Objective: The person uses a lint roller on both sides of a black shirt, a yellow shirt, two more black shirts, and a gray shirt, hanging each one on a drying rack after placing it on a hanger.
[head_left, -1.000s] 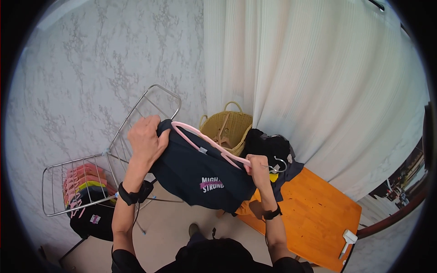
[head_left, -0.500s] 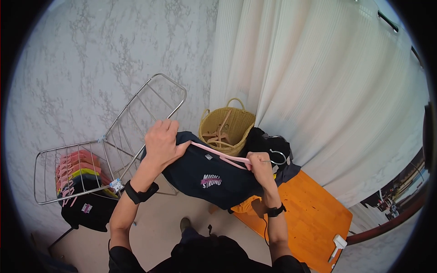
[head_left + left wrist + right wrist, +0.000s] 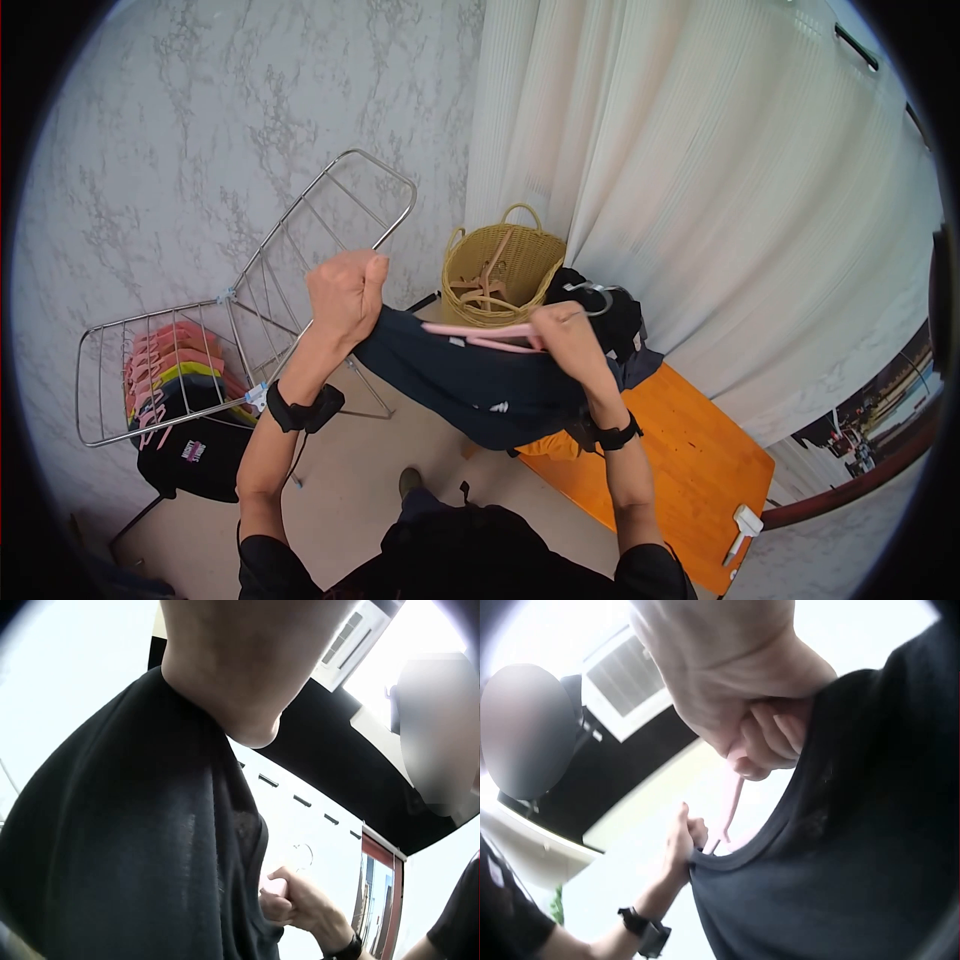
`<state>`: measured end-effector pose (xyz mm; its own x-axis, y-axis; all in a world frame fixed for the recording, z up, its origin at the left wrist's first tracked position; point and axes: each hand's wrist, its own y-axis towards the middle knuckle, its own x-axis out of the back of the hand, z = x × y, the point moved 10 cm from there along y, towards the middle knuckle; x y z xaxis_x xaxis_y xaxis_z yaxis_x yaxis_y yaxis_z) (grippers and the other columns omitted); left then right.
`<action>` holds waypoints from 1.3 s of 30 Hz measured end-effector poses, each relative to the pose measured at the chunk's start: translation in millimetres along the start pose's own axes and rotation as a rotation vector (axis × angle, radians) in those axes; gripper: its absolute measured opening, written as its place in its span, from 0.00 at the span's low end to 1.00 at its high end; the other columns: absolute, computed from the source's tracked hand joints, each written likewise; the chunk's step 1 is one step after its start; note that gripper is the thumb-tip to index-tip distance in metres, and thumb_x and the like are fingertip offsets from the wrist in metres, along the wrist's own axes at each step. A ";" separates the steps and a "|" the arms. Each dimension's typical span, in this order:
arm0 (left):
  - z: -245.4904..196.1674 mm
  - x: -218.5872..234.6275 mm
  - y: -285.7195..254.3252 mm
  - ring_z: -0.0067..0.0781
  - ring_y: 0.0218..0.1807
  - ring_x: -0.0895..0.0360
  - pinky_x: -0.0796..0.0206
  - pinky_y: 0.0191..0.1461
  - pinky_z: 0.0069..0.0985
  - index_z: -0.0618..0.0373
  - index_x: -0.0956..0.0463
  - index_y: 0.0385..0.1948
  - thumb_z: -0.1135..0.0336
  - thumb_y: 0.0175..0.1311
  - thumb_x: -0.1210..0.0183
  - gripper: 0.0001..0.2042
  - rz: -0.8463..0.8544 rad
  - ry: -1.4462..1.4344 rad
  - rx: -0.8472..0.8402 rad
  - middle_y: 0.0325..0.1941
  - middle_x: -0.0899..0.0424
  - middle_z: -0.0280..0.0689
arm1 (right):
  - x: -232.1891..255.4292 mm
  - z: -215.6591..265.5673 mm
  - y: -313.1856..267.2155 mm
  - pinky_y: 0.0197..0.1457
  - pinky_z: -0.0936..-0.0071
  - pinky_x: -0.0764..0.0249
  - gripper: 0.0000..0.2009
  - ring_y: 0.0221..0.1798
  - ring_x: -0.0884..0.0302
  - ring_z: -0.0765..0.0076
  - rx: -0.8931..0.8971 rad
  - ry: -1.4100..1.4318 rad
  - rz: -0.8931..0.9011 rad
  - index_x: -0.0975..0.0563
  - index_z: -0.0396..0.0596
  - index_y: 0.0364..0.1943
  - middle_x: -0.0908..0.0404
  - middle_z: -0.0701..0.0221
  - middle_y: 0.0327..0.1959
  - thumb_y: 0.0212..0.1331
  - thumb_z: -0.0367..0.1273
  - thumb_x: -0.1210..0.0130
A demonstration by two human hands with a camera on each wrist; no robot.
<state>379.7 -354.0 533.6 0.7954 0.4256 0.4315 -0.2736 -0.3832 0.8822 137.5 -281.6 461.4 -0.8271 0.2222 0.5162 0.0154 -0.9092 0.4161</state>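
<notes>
A dark navy T-shirt (image 3: 450, 375) hangs between my hands in the head view, its white print mostly folded out of sight. At one shoulder of the shirt, my left hand (image 3: 345, 295) grips the cloth in a fist. A pink hanger (image 3: 480, 331) lies across the neck opening, its far end hidden inside the shirt. My right hand (image 3: 572, 345) holds the hanger near its metal hook (image 3: 602, 299), which sticks out past the knuckles. From the right wrist view, curled fingers (image 3: 769, 742) wrap the pink hanger right beside the collar.
A wire drying rack (image 3: 160, 335) at left carries several garments on pink hangers. A wicker basket (image 3: 550, 255) with wooden hangers stands ahead. Dark clothes (image 3: 605, 320) lie on the orange table (image 3: 690, 450), with a white-headed tool (image 3: 745, 525) at its near right corner.
The hanger's end has slid deeper into the shirt. My right hand has risen and turned with the hook. The shirt is pulled tauter and its print has tilted out of view.
</notes>
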 end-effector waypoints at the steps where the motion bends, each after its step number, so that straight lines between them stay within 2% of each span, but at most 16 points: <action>1: 0.0 2.9 -0.3 0.50 0.21 0.29 0.40 0.24 0.40 0.58 0.33 0.15 0.58 0.70 0.50 0.21 -0.001 0.004 0.002 0.16 0.30 0.43 | 13.4 -5.9 0.5 0.24 0.73 0.44 0.18 0.18 0.40 0.79 -0.094 0.073 -0.064 0.35 0.39 0.15 0.37 0.71 0.11 0.61 0.34 0.56; 2: -0.7 4.9 -0.8 0.50 0.20 0.31 0.41 0.24 0.39 0.59 0.34 0.15 0.58 0.72 0.52 0.22 0.014 -0.053 0.014 0.16 0.32 0.43 | 21.7 -14.7 -1.3 0.24 0.73 0.43 0.18 0.18 0.39 0.78 -0.191 0.146 -0.127 0.34 0.39 0.15 0.37 0.71 0.11 0.62 0.34 0.57; 4: -0.3 6.2 -1.4 0.50 0.19 0.33 0.43 0.24 0.39 0.60 0.35 0.15 0.58 0.73 0.53 0.23 0.027 -0.109 0.023 0.15 0.34 0.44 | -10.7 7.8 0.3 0.24 0.72 0.40 0.18 0.17 0.37 0.77 0.097 0.001 -0.016 0.32 0.40 0.15 0.33 0.70 0.12 0.62 0.34 0.55; 6: 3.8 1.8 -2.3 0.49 0.18 0.36 0.44 0.23 0.37 0.61 0.36 0.15 0.58 0.73 0.53 0.23 0.076 -0.222 0.048 0.15 0.37 0.43 | -31.2 -3.3 5.4 0.24 0.72 0.40 0.18 0.17 0.37 0.77 -0.017 0.119 0.082 0.31 0.41 0.15 0.33 0.70 0.12 0.62 0.35 0.54; 8: 1.9 8.2 -1.3 0.48 0.18 0.36 0.44 0.24 0.36 0.61 0.36 0.15 0.58 0.73 0.53 0.23 0.071 -0.221 0.039 0.15 0.37 0.44 | -2.1 -9.6 12.1 0.25 0.73 0.40 0.19 0.17 0.36 0.74 -0.121 0.164 -0.069 0.31 0.40 0.15 0.33 0.68 0.12 0.63 0.35 0.55; 9: -0.3 12.4 -1.4 0.48 0.19 0.35 0.44 0.25 0.36 0.62 0.35 0.16 0.57 0.73 0.52 0.23 0.071 -0.223 0.041 0.15 0.37 0.44 | 4.8 -21.6 9.7 0.25 0.73 0.40 0.20 0.17 0.37 0.74 -0.277 0.187 -0.110 0.32 0.39 0.14 0.33 0.67 0.12 0.64 0.36 0.56; 10: -1.9 17.2 0.8 0.48 0.19 0.35 0.44 0.25 0.36 0.62 0.35 0.16 0.57 0.73 0.52 0.23 0.071 -0.218 0.046 0.15 0.37 0.44 | -0.4 -24.5 10.9 0.25 0.73 0.40 0.20 0.17 0.37 0.74 -0.276 0.189 -0.103 0.32 0.39 0.14 0.33 0.67 0.12 0.64 0.36 0.56; 12: -1.2 26.7 10.1 0.46 0.21 0.33 0.42 0.28 0.35 0.63 0.34 0.16 0.57 0.72 0.52 0.23 0.063 -0.203 0.156 0.16 0.37 0.44 | -7.1 -11.1 9.5 0.25 0.73 0.41 0.21 0.16 0.38 0.75 -0.064 0.157 -0.135 0.33 0.39 0.14 0.34 0.68 0.11 0.65 0.36 0.56; 16: 31.1 16.7 -4.9 0.41 0.22 0.34 0.42 0.30 0.33 0.63 0.31 0.20 0.57 0.71 0.50 0.20 0.161 -0.223 0.109 0.16 0.37 0.43 | -5.7 -18.5 -1.7 0.25 0.72 0.41 0.20 0.17 0.38 0.75 -0.110 0.202 -0.187 0.34 0.38 0.14 0.35 0.68 0.11 0.64 0.35 0.54; 18: 44.9 -23.2 -27.4 0.25 0.22 0.36 0.43 0.29 0.26 0.62 0.29 0.22 0.58 0.71 0.48 0.18 0.644 -0.496 0.296 0.16 0.35 0.34 | -7.4 -16.0 -3.7 0.25 0.72 0.41 0.20 0.17 0.38 0.75 -0.098 0.193 -0.170 0.34 0.39 0.14 0.35 0.68 0.11 0.65 0.35 0.54; 21: 31.9 -28.5 -40.1 0.13 0.24 0.43 0.49 0.28 0.21 0.60 0.29 0.23 0.57 0.71 0.44 0.18 0.871 -0.769 0.405 0.18 0.36 0.23 | -8.2 -10.1 -7.6 0.24 0.74 0.45 0.22 0.16 0.42 0.79 -0.071 0.187 -0.171 0.34 0.41 0.13 0.37 0.72 0.10 0.66 0.35 0.55; 24: 29.9 -37.2 -61.4 0.09 0.26 0.45 0.54 0.27 0.18 0.58 0.29 0.21 0.57 0.70 0.43 0.18 0.992 -0.896 0.548 0.21 0.38 0.18 | -4.7 -10.6 -15.6 0.23 0.76 0.49 0.23 0.17 0.45 0.83 -0.088 0.175 -0.184 0.34 0.42 0.11 0.38 0.76 0.10 0.67 0.34 0.55; 28: 32.3 -38.4 -76.9 0.13 0.28 0.46 0.54 0.30 0.19 0.57 0.32 0.20 0.56 0.67 0.40 0.19 1.016 -0.852 0.667 0.22 0.39 0.20 | -0.4 -7.1 -25.7 0.23 0.75 0.48 0.22 0.17 0.44 0.82 -0.114 0.173 -0.159 0.33 0.41 0.12 0.37 0.75 0.11 0.67 0.33 0.56; 34: 3.6 -37.7 -92.6 0.11 0.30 0.44 0.55 0.31 0.17 0.57 0.30 0.21 0.56 0.66 0.38 0.18 1.157 -1.126 0.690 0.24 0.36 0.20 | -3.4 -11.8 -39.7 0.22 0.74 0.47 0.22 0.16 0.44 0.81 -0.129 0.215 -0.111 0.34 0.39 0.13 0.38 0.73 0.10 0.66 0.35 0.54; 37: 4.1 -33.5 -93.9 0.09 0.28 0.44 0.51 0.30 0.15 0.59 0.27 0.24 0.62 0.68 0.41 0.14 1.090 -1.031 0.685 0.24 0.36 0.18 | -6.7 -14.8 -44.8 0.23 0.72 0.45 0.22 0.16 0.43 0.78 -0.161 0.163 0.000 0.34 0.38 0.13 0.37 0.69 0.10 0.66 0.35 0.54; 39: 11.0 -12.2 -65.9 0.11 0.28 0.42 0.49 0.30 0.16 0.59 0.27 0.26 0.65 0.68 0.42 0.11 0.736 -0.874 0.588 0.25 0.34 0.20 | -16.4 -16.0 -45.1 0.24 0.70 0.42 0.21 0.16 0.41 0.73 -0.171 0.124 0.071 0.33 0.39 0.13 0.35 0.67 0.11 0.65 0.35 0.54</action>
<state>394.0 -342.9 468.0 0.7092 -0.6303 0.3158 -0.6968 -0.6949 0.1779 141.4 -249.8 422.3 -0.8901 0.1206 0.4396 -0.0112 -0.9699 0.2434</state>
